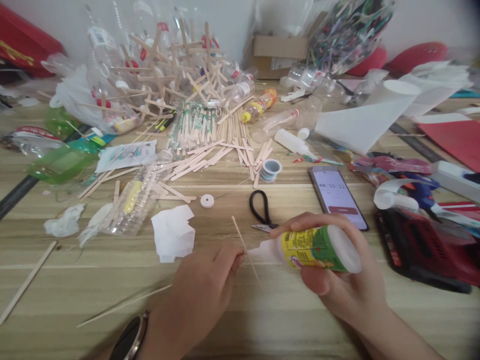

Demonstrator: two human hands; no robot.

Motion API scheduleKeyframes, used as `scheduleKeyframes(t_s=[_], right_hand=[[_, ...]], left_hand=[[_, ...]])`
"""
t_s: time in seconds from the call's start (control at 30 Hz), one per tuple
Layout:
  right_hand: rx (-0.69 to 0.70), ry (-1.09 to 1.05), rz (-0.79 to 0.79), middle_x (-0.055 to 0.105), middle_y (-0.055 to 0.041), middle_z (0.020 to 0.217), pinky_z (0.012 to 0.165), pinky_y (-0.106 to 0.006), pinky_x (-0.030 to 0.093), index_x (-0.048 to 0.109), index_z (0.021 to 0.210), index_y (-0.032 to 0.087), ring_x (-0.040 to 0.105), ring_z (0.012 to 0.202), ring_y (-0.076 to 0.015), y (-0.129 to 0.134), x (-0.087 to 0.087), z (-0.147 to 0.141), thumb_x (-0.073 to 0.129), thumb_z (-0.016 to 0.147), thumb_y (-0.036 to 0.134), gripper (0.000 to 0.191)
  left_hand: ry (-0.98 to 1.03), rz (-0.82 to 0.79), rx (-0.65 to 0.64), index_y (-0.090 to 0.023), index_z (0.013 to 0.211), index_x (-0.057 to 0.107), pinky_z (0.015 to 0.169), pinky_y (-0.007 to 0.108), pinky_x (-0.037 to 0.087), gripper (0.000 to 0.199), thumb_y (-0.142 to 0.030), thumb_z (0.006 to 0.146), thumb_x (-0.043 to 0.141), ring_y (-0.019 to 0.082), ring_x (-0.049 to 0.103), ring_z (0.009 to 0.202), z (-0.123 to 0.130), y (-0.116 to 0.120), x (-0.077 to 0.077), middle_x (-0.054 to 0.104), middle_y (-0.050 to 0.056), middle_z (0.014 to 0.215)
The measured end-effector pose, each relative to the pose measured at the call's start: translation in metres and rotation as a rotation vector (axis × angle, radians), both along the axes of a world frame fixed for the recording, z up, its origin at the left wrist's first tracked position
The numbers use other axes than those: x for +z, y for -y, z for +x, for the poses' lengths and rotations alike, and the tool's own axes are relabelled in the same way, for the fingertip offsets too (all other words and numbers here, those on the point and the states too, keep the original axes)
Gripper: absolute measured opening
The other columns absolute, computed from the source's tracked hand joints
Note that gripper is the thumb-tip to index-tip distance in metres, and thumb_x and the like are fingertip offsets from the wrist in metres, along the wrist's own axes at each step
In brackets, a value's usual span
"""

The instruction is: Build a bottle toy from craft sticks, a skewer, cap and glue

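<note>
My right hand (337, 270) is wrapped round a glue bottle (311, 248) with a yellow and green label, tilted on its side with its nozzle toward the left. The nozzle tip meets or nearly meets a thin wooden stick (240, 233). Fingers of my left hand (206, 290) are pinched near that stick's middle; the fingertips are partly hidden, but something thin appears held there. Black-handled scissors (262, 210) lie just beyond the bottle, blades partly covered by my right hand. A torn white paper (173, 233) rests left of my left hand.
A phone (337, 195) lies beyond my right hand, and a red and black tool (423, 250) at the right. Spools (270, 170), craft sticks (198, 160) and plastic bottles (60, 162) spread across the back. Loose sticks (28, 282) lie at the left.
</note>
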State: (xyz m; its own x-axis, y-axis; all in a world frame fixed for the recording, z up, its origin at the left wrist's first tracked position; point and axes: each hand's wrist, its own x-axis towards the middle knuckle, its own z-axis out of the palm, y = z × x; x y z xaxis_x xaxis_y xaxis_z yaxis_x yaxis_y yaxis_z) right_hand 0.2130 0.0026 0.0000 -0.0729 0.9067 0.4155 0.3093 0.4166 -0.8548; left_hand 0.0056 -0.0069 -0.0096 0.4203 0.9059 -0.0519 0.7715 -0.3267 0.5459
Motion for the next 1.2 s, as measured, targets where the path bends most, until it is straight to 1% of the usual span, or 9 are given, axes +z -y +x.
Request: scheduleKeyframes(t_s=[0.13,0.37,0.53,0.63,0.8,1.0,1.13,1.2], right_hand=[[-0.008,-0.015,-0.006,0.073,-0.0051,0.088,0.065,-0.036,0.057,0.061,0.099,0.029,0.07,0.076,-0.0245,-0.0002,0.0004,-0.0001,0.067,0.072,0.063,0.044],[-0.009,0.013,0.004,0.071,-0.0036,0.086,0.061,-0.033,0.056,0.063,0.098,0.029,0.07,0.075,-0.0229,0.0004,-0.0004,-0.0011,0.066,0.072,0.064,0.044],[-0.034,-0.001,0.005,0.074,-0.0041,0.087,0.065,-0.034,0.056,0.061,0.098,0.028,0.07,0.077,-0.023,0.0006,0.0025,-0.0007,0.067,0.074,0.062,0.042],[-0.057,0.001,0.019,0.074,-0.0045,0.085,0.065,-0.034,0.056,0.061,0.097,0.027,0.07,0.076,-0.0234,0.0003,0.0027,-0.0005,0.069,0.074,0.06,0.041],[-0.015,0.0,-0.022,0.073,-0.0045,0.087,0.063,-0.036,0.058,0.062,0.098,0.029,0.071,0.075,-0.0246,0.0013,-0.0002,-0.0001,0.066,0.072,0.065,0.045],[-0.061,0.044,0.036,0.075,-0.0048,0.084,0.063,-0.035,0.057,0.062,0.096,0.027,0.07,0.075,-0.024,0.0005,0.0033,-0.0006,0.069,0.078,0.057,0.036],[-0.025,0.017,-0.002,0.073,-0.0045,0.086,0.062,-0.035,0.058,0.062,0.097,0.028,0.071,0.075,-0.024,0.0011,0.0004,-0.0013,0.066,0.073,0.064,0.044],[-0.025,0.017,-0.011,0.073,-0.0038,0.087,0.061,-0.034,0.058,0.062,0.097,0.029,0.071,0.074,-0.0237,0.0015,0.0001,-0.0015,0.068,0.072,0.064,0.044]], left_hand=[[-0.005,0.001,-0.002,-0.022,0.093,0.064,0.069,0.027,0.052,0.032,-0.023,0.098,0.033,0.018,0.067,0.073,-0.0001,0.0,0.0015,0.07,0.003,0.076],[-0.005,-0.015,-0.007,-0.021,0.094,0.065,0.069,0.029,0.052,0.032,-0.022,0.097,0.033,0.02,0.068,0.073,0.0001,-0.0007,0.001,0.07,0.004,0.076],[-0.012,-0.009,-0.004,-0.021,0.095,0.065,0.07,0.029,0.052,0.032,-0.022,0.097,0.033,0.019,0.067,0.074,-0.0006,-0.0002,-0.0003,0.07,0.004,0.076],[-0.014,0.001,-0.003,-0.022,0.096,0.065,0.071,0.029,0.052,0.032,-0.023,0.098,0.033,0.019,0.067,0.074,-0.0006,-0.0002,0.0,0.07,0.004,0.076],[-0.015,0.006,-0.01,-0.022,0.096,0.065,0.069,0.028,0.053,0.032,-0.022,0.098,0.033,0.019,0.067,0.073,-0.0001,-0.0006,0.0007,0.071,0.004,0.077],[-0.017,0.029,-0.002,-0.021,0.095,0.066,0.069,0.028,0.052,0.032,-0.022,0.097,0.033,0.019,0.068,0.073,0.0002,0.0,-0.0021,0.07,0.004,0.075],[-0.011,0.023,-0.006,-0.021,0.092,0.065,0.069,0.028,0.053,0.033,-0.022,0.098,0.033,0.019,0.067,0.073,0.0,-0.0001,-0.0014,0.07,0.004,0.075],[-0.013,0.014,-0.007,-0.021,0.092,0.065,0.07,0.028,0.053,0.033,-0.023,0.098,0.033,0.019,0.067,0.074,-0.0002,-0.0002,-0.0004,0.07,0.004,0.075]])
